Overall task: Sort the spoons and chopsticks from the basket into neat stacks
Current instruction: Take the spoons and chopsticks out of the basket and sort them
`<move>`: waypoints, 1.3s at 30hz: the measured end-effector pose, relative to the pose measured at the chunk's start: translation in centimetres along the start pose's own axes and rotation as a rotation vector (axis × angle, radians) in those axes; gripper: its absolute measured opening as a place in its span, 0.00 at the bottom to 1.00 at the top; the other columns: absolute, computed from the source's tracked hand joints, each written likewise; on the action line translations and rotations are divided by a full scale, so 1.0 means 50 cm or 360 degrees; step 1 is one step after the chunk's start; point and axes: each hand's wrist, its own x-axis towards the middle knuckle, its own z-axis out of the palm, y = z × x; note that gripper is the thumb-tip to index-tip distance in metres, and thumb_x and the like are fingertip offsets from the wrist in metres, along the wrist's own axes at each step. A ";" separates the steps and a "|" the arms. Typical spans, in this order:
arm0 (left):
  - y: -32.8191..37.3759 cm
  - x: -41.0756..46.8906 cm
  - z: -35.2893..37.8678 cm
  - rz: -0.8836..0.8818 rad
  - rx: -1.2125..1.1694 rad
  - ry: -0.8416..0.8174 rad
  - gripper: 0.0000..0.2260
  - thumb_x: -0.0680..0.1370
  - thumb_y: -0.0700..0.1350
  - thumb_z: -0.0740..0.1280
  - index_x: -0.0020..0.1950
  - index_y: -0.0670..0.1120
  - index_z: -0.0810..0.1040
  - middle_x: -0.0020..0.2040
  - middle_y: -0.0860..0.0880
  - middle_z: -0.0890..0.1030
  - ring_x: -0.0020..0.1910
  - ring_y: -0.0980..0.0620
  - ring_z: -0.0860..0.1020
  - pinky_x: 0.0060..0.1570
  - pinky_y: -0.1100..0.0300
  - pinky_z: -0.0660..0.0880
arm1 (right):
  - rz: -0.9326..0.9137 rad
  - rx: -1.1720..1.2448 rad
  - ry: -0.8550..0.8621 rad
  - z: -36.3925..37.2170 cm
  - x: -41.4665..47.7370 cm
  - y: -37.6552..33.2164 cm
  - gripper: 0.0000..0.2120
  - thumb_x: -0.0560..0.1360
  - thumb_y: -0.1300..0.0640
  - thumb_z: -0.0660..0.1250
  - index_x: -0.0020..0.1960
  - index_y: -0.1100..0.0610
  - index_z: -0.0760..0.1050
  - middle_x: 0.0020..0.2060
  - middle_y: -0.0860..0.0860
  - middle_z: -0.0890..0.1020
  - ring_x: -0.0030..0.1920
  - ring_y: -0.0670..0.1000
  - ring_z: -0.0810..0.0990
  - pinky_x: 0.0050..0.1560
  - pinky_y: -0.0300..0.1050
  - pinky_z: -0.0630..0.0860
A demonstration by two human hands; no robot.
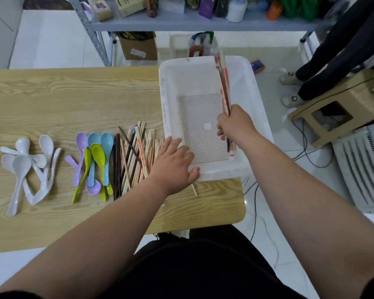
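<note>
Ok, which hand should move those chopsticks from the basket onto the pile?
Right. The right hand grips the chopsticks over the basket; the left hand lies open on its rim, holding nothing.

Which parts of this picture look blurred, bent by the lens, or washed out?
Head view: the chopsticks gripped by the right hand smear at their far tips; the shelf post leans steeply, typical of wide-angle distortion; the white basket looks washed out, its rim detail faint; light is even, with only soft shadows under the spoons on the table.
</note>
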 end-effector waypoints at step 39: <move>-0.423 -0.384 -0.057 -0.0121 -0.0149 -0.0535 0.22 0.78 0.46 0.60 0.73 0.49 0.70 0.68 0.48 0.74 0.67 0.45 0.71 0.64 0.52 0.70 | 0.0062 -0.1187 -0.0220 0.497 -0.230 -0.094 0.26 0.81 0.59 0.56 0.78 0.58 0.55 0.72 0.61 0.64 0.70 0.61 0.65 0.65 0.56 0.70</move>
